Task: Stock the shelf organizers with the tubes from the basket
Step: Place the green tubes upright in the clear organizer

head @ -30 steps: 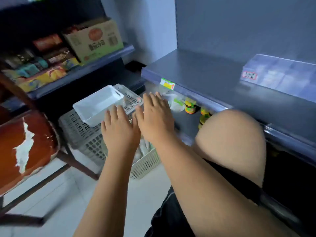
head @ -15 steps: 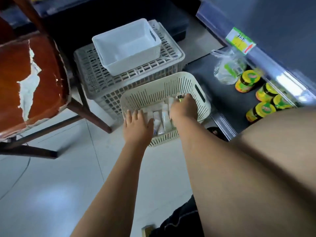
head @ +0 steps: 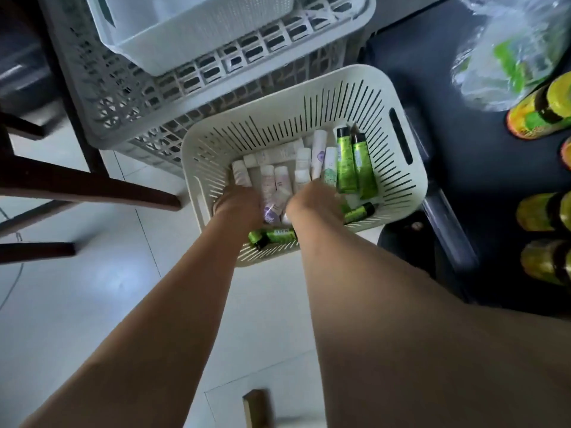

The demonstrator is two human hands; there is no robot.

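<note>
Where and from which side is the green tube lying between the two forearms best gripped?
Probably across its middle, from above: the green tube lies flat along the basket's near wall, cap end left, other end under the right forearm.

basket (head: 309, 97) open at top; room over the tubes (head: 302, 168) along its far wall and right corner. left hand (head: 238, 206) and right hand (head: 312, 202) fill its near side. crate (head: 129, 97) just behind the far-left wall, chair leg (head: 92, 186) just left. shelf (head: 494, 186) edge close on the right, jars (head: 537, 115) and bag (head: 509, 50) on it. floor (head: 92, 304) at near left gives passage.
</note>
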